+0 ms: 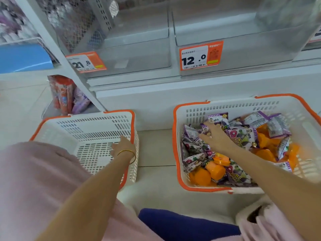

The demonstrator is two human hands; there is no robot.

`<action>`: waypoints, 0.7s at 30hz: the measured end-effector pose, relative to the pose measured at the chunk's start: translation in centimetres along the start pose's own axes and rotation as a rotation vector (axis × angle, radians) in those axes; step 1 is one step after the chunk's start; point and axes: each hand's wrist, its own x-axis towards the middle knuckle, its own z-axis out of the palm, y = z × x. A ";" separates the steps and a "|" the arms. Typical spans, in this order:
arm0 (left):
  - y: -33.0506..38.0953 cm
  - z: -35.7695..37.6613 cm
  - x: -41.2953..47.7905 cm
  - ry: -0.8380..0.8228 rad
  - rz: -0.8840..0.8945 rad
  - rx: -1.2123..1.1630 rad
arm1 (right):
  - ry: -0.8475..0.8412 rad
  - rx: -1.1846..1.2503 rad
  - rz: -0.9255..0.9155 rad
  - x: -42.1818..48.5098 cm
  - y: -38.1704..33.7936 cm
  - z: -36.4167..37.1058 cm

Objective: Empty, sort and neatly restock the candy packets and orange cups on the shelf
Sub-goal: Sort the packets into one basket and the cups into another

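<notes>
Two white, orange-rimmed baskets sit on the floor below the shelf (156, 100). In the right basket (225, 107), purple candy packets (243, 137) and orange cups (215, 172) lie jumbled. The right hand (215, 136) rests on the packets, fingers spread. The left hand (124, 146) touches the left basket (86, 126) at its right wall; its grip is unclear.

My left basket (93, 126) and right basket (234, 108) are white, slotted, with orange rims. In the right one, the candy packets (243, 136) are purple and white with printed pictures, and the cups (202, 177) are plain orange. The far price tag (201, 55) is orange and white with black digits. My bangle (127, 152) is gold and my sleeve (34, 180) pale pink.
</notes>
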 end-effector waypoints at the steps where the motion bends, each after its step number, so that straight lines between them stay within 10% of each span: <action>1: -0.7 0.3 0.6 -0.032 0.047 0.028 | 0.002 0.006 0.013 -0.1 0.1 0.3; 21: 8.0 4.2 -4.7 -0.291 0.535 -0.152 | 0.097 -0.166 0.058 -0.4 2.4 -0.5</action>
